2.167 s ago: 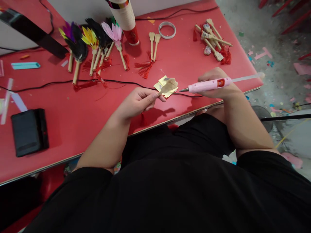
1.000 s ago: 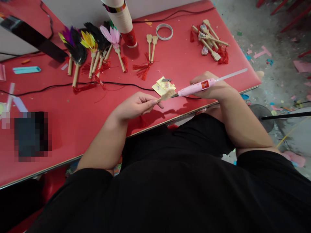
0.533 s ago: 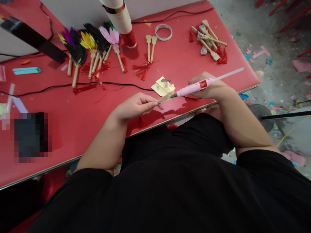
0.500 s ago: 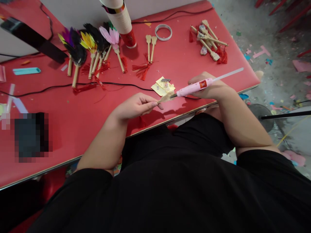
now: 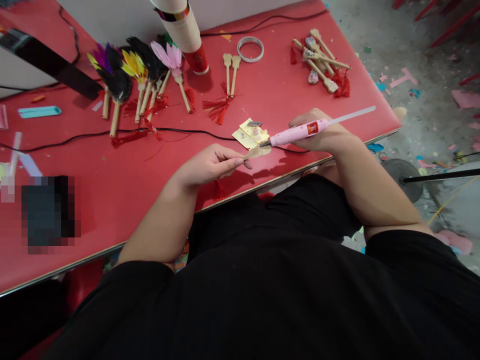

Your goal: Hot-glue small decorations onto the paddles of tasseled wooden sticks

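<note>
Between its thumb and fingers my left hand (image 5: 217, 162) pinches a flat wooden stick (image 5: 258, 151) with a wide head; a red tassel (image 5: 220, 191) hangs below that hand. My right hand (image 5: 318, 132) is wrapped round a pink hot glue gun (image 5: 296, 134), its metal nozzle at the wide head of the stick. Out of the gun's back end sticks a clear glue stick (image 5: 352, 114). Yellow paper pieces (image 5: 243, 137) with a small grey blade (image 5: 255, 124) lie just behind the nozzle. My right fingers are partly hidden by the gun.
Feather-topped sticks (image 5: 137, 75), paper cups (image 5: 183, 37), two tasselled wooden sticks (image 5: 231, 75), a tape roll (image 5: 250, 49) and a pile of wooden sticks (image 5: 320, 62) lie on the red table (image 5: 123, 200). A black cable (image 5: 180, 131) crosses it.
The glue gun's nozzle has shifted slightly left and up along the stick's wide head. My left hand keeps its pinch in nearly the same place.
</note>
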The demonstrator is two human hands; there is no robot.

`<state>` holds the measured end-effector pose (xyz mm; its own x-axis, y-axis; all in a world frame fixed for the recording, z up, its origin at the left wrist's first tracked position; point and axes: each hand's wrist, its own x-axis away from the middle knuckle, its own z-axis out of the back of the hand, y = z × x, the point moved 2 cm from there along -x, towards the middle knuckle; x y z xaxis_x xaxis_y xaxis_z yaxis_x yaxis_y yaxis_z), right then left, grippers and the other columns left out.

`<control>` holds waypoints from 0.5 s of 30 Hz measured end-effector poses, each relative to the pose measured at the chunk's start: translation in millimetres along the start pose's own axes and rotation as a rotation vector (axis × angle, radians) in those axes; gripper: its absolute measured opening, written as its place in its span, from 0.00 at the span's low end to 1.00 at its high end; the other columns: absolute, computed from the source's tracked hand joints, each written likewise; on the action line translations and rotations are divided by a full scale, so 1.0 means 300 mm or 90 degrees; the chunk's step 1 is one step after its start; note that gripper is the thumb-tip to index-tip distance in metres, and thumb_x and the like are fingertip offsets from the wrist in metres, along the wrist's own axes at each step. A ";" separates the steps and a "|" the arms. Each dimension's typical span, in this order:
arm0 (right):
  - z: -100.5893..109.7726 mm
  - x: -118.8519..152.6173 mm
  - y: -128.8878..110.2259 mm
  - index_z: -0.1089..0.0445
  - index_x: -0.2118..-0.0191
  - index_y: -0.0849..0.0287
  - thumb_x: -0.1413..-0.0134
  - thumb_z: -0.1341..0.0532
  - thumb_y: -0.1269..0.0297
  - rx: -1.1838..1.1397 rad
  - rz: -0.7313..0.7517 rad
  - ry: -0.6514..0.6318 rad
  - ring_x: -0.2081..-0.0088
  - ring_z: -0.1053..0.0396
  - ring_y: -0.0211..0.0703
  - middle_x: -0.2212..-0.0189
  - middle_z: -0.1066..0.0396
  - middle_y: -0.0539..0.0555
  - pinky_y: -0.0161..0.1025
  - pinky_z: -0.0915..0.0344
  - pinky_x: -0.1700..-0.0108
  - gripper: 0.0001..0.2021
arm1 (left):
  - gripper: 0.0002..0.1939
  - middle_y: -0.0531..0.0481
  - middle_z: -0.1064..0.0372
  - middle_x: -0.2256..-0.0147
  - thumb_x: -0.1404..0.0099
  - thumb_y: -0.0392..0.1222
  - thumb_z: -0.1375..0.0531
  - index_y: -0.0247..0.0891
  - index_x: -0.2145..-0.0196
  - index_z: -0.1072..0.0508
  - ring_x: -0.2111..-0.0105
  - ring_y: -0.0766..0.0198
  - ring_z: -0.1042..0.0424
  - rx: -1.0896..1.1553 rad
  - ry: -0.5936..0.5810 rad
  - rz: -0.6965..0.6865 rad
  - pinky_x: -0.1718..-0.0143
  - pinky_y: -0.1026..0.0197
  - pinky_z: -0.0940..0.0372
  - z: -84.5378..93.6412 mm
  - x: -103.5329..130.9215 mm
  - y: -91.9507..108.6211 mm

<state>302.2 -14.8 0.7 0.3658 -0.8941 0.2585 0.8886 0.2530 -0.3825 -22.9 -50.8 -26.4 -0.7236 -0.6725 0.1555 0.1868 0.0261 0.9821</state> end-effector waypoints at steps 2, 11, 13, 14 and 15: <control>0.001 0.001 -0.004 0.39 0.69 0.52 0.23 0.27 0.58 -0.005 0.011 0.003 0.67 0.43 0.46 0.75 0.40 0.50 0.51 0.45 0.57 0.24 | 0.26 0.61 0.49 0.81 0.22 0.65 0.26 0.35 0.54 0.07 0.80 0.71 0.53 0.004 0.004 -0.002 0.78 0.63 0.57 -0.004 0.000 0.002; 0.012 0.012 -0.031 0.39 0.69 0.52 0.26 0.28 0.64 -0.001 -0.010 0.004 0.66 0.41 0.46 0.73 0.36 0.52 0.50 0.44 0.56 0.21 | 0.26 0.60 0.48 0.81 0.23 0.65 0.25 0.36 0.54 0.06 0.80 0.70 0.52 0.005 0.031 0.013 0.77 0.64 0.56 -0.002 0.009 -0.013; 0.003 0.003 -0.017 0.38 0.68 0.52 0.27 0.28 0.64 -0.019 -0.008 0.005 0.65 0.39 0.47 0.73 0.36 0.52 0.50 0.42 0.55 0.20 | 0.25 0.60 0.47 0.81 0.23 0.65 0.25 0.37 0.54 0.06 0.80 0.70 0.52 -0.002 0.033 0.017 0.77 0.64 0.55 0.002 0.010 -0.011; -0.002 -0.003 -0.008 0.38 0.68 0.52 0.27 0.28 0.63 -0.026 -0.008 0.007 0.65 0.39 0.47 0.73 0.36 0.51 0.49 0.42 0.55 0.20 | 0.25 0.60 0.47 0.81 0.23 0.64 0.25 0.37 0.54 0.06 0.80 0.70 0.52 -0.005 0.036 0.017 0.77 0.64 0.55 0.003 0.010 -0.008; -0.008 -0.011 0.001 0.38 0.68 0.52 0.28 0.28 0.61 -0.028 -0.006 0.010 0.65 0.39 0.47 0.73 0.35 0.52 0.49 0.41 0.56 0.20 | 0.24 0.60 0.48 0.82 0.22 0.64 0.25 0.37 0.54 0.06 0.80 0.70 0.52 -0.008 0.038 0.016 0.77 0.64 0.55 0.003 0.011 -0.004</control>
<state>300.5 -12.5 -2.4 0.3528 -0.9019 0.2491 0.8791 0.2284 -0.4183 -26.1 -52.4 -27.1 -0.6782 -0.7143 0.1724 0.2123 0.0342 0.9766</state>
